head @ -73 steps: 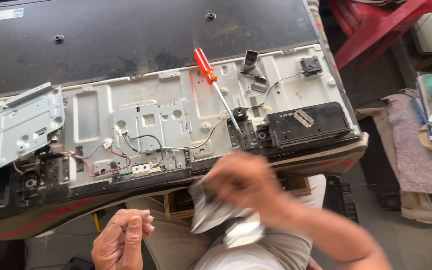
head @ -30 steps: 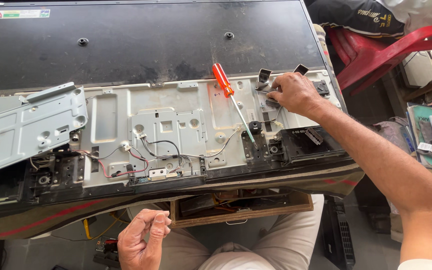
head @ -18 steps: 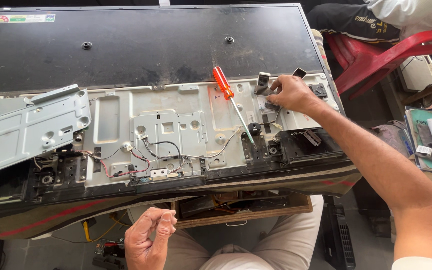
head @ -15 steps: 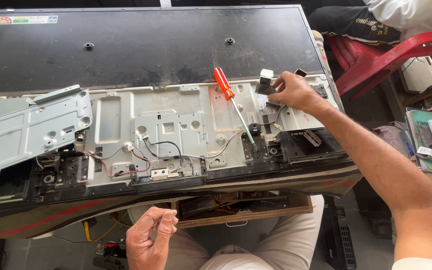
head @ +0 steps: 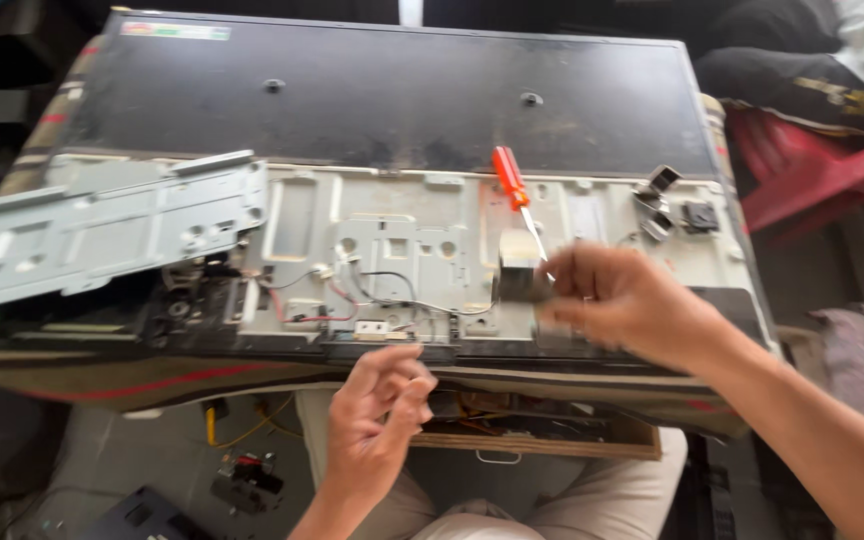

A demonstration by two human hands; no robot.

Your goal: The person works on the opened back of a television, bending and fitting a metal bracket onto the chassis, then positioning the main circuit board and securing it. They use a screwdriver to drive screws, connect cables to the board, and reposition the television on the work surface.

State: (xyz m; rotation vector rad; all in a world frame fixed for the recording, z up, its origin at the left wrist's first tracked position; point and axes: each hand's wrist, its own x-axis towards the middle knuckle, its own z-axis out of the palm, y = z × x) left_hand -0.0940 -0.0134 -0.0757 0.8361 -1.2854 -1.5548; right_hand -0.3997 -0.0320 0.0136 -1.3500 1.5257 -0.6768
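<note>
The small metal bracket (head: 520,272) is pinched at the fingertips of the right hand (head: 624,305), held just above the grey chassis plate (head: 402,240) of an opened flat television lying back-up, near the tip of the orange-handled screwdriver (head: 514,190). The picture is blurred here, so the bracket's exact shape cannot be told; it looks like a folded grey piece with a darker lower part. The left hand (head: 380,412) hovers below the near edge of the set, fingers curled together toward the thumb; whether something tiny sits between them cannot be told.

A firm pinch on the bracket's edges seems wise, carrying it level and well clear of the thin red and black wires (head: 352,292) that run across the plate, since a snag there could pull a connector. The screwdriver lies loose on the plate and could roll if bumped.

A loose silver shield panel (head: 102,225) lies tilted over the left end of the chassis. Two more small metal clips (head: 657,200) sit near the right end, beside a dark square part (head: 697,215). The dark back cover (head: 392,95) fills the far half of the set. The television spans a low desk with an open wooden drawer (head: 542,435) beneath it. The person sits close, knees under the edge. A red plastic chair (head: 822,180) stands at the right, and cables and small parts litter the floor (head: 102,460) below.
</note>
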